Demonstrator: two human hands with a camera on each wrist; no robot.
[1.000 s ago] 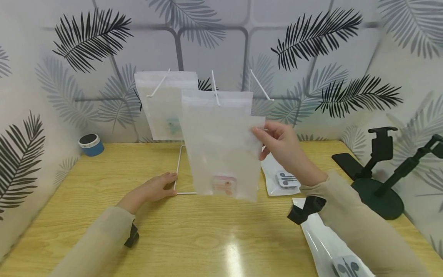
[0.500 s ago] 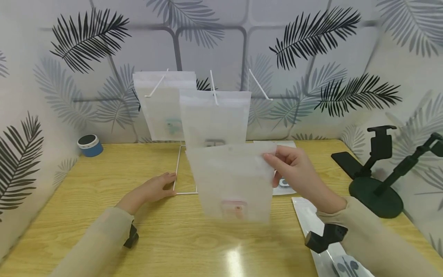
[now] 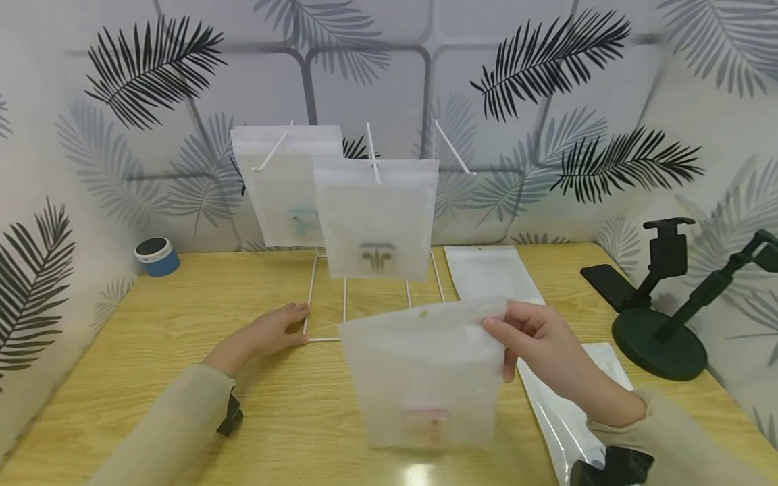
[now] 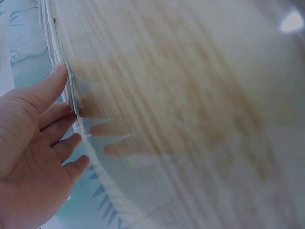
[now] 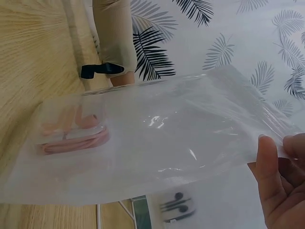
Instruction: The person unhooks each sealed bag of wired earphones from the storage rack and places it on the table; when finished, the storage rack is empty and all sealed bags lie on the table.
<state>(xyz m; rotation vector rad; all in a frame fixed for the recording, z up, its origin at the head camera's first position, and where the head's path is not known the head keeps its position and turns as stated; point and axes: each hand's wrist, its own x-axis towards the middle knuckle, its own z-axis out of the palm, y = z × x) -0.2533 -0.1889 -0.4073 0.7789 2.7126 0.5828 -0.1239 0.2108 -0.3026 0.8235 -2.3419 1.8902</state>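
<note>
My right hand (image 3: 547, 344) pinches the top right corner of a frosted plastic bag (image 3: 425, 371) between thumb and fingers. Low in this bag lie pink earphones (image 5: 76, 129) with a coiled cord, clearer in the right wrist view. The bag hangs over the front of the table. My left hand (image 3: 267, 334) touches the front left corner of a white wire hook rack (image 3: 325, 339), fingertips and thumb set along its base rod. On the rack's middle hook (image 3: 373, 155) hangs a bag with dark earphones (image 3: 377, 216); a bag with something teal (image 3: 276, 182) hangs from the left hook.
The right hook (image 3: 456, 148) sticks out bare. Flat white bags (image 3: 492, 270) lie on the table (image 3: 243, 398) to the right, partly under my right arm. A black phone stand (image 3: 659, 344) and dark phone (image 3: 608, 287) stand far right; a blue round speaker (image 3: 157, 258) sits back left.
My right hand has drawn the bag with pink earphones down, right and toward me, away from the rack, uncovering the bag on the middle hook. The left hand stays at the rack's corner.
</note>
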